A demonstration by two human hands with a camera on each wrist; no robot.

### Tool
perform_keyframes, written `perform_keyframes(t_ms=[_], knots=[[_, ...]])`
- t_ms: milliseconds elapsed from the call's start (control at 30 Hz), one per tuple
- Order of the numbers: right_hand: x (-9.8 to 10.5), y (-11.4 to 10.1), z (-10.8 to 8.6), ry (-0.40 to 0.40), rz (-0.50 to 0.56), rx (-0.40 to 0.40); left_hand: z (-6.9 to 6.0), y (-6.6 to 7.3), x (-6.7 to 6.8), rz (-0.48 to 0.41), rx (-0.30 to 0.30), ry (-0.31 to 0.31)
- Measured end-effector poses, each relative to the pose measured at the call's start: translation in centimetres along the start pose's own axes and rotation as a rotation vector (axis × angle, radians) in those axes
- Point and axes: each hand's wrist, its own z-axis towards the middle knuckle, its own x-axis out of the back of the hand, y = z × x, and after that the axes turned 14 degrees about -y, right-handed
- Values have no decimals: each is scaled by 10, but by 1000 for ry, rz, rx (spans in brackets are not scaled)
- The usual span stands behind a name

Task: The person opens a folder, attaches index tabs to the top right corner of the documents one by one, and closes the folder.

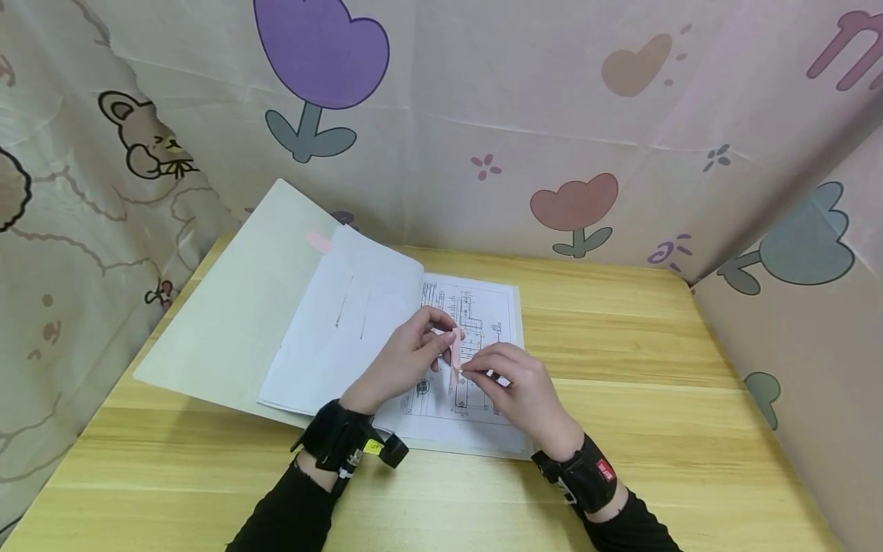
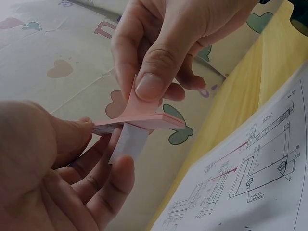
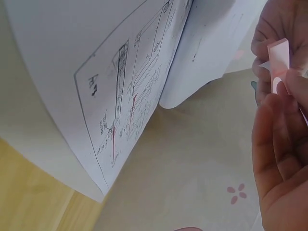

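Note:
A small pad of pink sticky notes point(image 2: 163, 120) is held up over an open folder. My left hand point(image 1: 403, 356) grips the pad between thumb and fingers. My right hand point(image 1: 520, 387) pinches one pink strip point(image 2: 135, 107) between thumb and finger; in the left wrist view this strip stands up from the pad. A whitish slip point(image 2: 130, 142) hangs below the pad near the left fingers. Beneath both hands lies a printed page with technical line drawings point(image 1: 509, 303). The right wrist view shows the pad point(image 3: 279, 55) partly hidden by fingers.
The folder's pale cover point(image 1: 221, 314) lies open to the left, its edge raised off the wooden table point(image 1: 607, 322). A turned white sheet point(image 1: 324, 353) carries a pink tab point(image 1: 319, 243) at its edge. A patterned cloth point(image 1: 469, 100) hangs behind.

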Motion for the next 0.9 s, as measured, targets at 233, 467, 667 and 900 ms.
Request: perform_keyframes(t_ms=[233, 467, 667, 900], knots=[[2, 2, -1, 61, 44, -48, 1, 0, -1, 26, -1, -35], [6, 3, -2, 141, 24, -122, -1, 1, 0, 61, -3, -65], [10, 5, -1, 198, 12, -177, -1, 1, -1, 92, 16, -96], [10, 13, -3, 207, -8, -205, 0, -3, -2, 133, 56, -146]])
